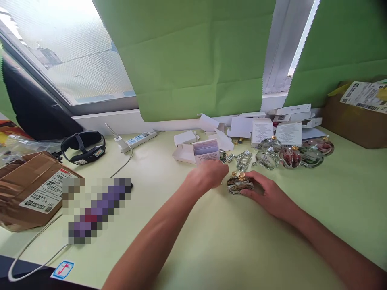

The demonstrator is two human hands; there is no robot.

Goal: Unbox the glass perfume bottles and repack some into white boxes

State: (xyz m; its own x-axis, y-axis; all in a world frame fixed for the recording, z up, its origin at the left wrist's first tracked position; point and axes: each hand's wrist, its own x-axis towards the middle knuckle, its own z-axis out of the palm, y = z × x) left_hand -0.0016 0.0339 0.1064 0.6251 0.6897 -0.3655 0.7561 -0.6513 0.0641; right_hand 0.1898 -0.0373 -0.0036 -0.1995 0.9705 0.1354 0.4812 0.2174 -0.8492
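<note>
My right hand [269, 196] grips the right end of a glass perfume bottle [236, 185] with a gold neck, between thumb and fingers, on the table. To the left of that bottle, my left hand [207, 176] is closed, its fingers curled; whatever they hold is hidden. Just behind my left hand stands an open white carton [206, 149] with its flap out to the left. A small gold piece [234, 173] lies behind the held bottle. Farther back, a clear glass bottle [243, 160] is among small loose parts.
Several round glass bottles [290, 157] stand at the right, before white boxes [262, 131]. Cardboard boxes [356, 121] flank both sides. At the left are a black head strap [83, 148], a power strip [139, 139], a cable and a pixelated purple object [99, 209].
</note>
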